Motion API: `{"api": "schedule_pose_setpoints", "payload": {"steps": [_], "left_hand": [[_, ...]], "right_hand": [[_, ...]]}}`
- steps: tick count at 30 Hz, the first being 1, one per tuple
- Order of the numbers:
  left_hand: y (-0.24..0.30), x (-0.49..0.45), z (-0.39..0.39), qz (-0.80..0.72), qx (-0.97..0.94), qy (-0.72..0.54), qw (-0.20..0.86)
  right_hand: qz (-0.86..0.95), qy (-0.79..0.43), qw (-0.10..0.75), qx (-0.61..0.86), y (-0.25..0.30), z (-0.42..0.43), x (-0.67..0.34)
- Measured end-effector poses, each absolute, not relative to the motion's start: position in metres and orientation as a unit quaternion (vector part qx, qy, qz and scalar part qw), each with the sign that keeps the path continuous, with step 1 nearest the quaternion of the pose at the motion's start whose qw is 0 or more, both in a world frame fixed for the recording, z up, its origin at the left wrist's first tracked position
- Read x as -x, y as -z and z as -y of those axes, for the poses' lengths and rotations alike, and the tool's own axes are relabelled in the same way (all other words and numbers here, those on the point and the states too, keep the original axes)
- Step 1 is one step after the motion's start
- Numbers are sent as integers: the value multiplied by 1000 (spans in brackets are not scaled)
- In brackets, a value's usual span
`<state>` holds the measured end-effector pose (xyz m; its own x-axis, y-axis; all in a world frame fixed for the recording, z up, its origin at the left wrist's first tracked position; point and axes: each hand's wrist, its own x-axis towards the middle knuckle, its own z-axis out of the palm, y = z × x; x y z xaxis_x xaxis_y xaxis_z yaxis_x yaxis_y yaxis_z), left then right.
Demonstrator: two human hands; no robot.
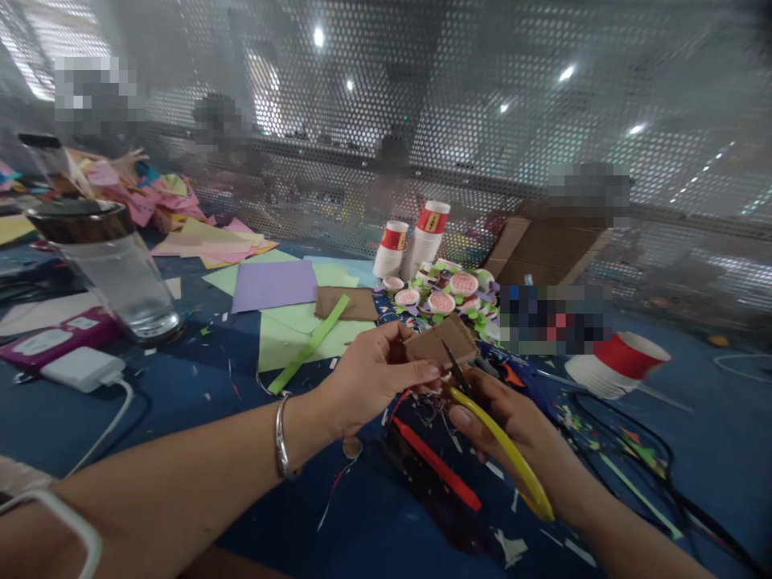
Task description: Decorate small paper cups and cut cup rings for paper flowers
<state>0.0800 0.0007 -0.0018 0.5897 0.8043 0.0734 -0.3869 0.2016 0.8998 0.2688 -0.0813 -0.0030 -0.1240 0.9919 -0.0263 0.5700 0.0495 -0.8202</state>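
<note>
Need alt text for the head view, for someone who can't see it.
A person's left hand holds a small piece of brown cardboard while the right hand holds yellow-handled scissors, a dark blade overlapping the cardboard. On the blue table around them are colored paper sheets, stacked paper cups and a clear tumbler.

Matt cardboard piece; glossy plastic scissor handle; shiny metal bracelet.
</note>
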Motion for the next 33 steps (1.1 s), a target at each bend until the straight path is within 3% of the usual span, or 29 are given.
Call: {"api": "schedule_pose_setpoints", "payload": {"steps": [9, 25, 33], "left_hand": [[0, -79, 0, -254, -506, -372, 736], [-4, -77, 6, -233, -506, -375, 741], [-7, -72, 4, -232, -621, -359, 657]], "right_hand": [[595, -376, 324, 632, 3, 88, -260], [661, -234, 281, 655, -2, 92, -258], [661, -249, 264, 657, 3, 92, -263]]}}
